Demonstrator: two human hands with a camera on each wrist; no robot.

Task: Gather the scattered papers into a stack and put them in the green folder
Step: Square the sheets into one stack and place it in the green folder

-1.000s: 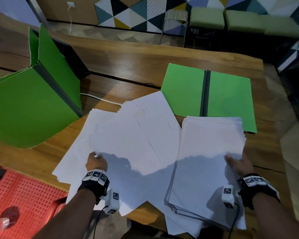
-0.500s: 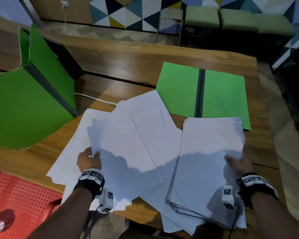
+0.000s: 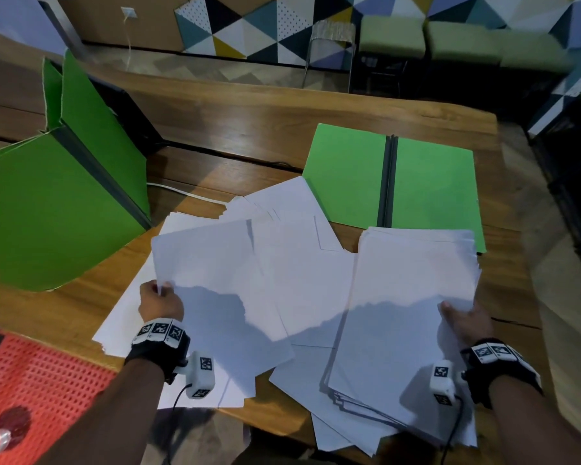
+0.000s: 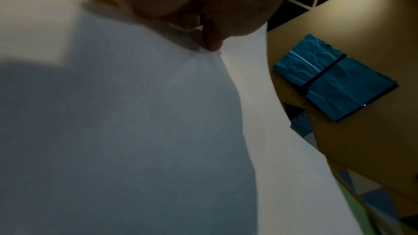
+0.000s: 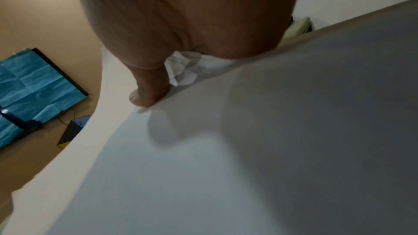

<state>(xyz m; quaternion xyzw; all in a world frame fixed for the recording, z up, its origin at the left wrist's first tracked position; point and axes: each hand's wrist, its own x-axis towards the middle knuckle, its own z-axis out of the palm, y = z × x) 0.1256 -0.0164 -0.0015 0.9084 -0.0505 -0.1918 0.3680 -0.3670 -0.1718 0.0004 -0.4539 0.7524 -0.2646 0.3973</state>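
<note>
White papers (image 3: 302, 263) lie fanned across the wooden table (image 3: 249, 129). My left hand (image 3: 160, 292) pinches the left edge of a top sheet (image 3: 215, 280), which is raised off the pile. In the left wrist view a fingertip of that hand (image 4: 210, 42) sits on the sheet (image 4: 135, 113). My right hand (image 3: 453, 312) grips the right edge of a gathered stack (image 3: 410, 297), thumb on top. The right wrist view shows the thumb (image 5: 147, 94) pressing the stack (image 5: 248, 167). The green folder (image 3: 346, 176) lies open and flat just beyond the stack.
A second green folder (image 3: 47, 213) stands open at the left, close to the papers. A white cable (image 3: 182, 191) runs behind the pile. A red perforated seat (image 3: 47, 380) sits below the table's near edge. Green stools (image 3: 393, 35) stand at the far wall.
My left hand has slid left along the pile and now pinches a top sheet's edge, lifting it. The right hand has stayed on the stack.
</note>
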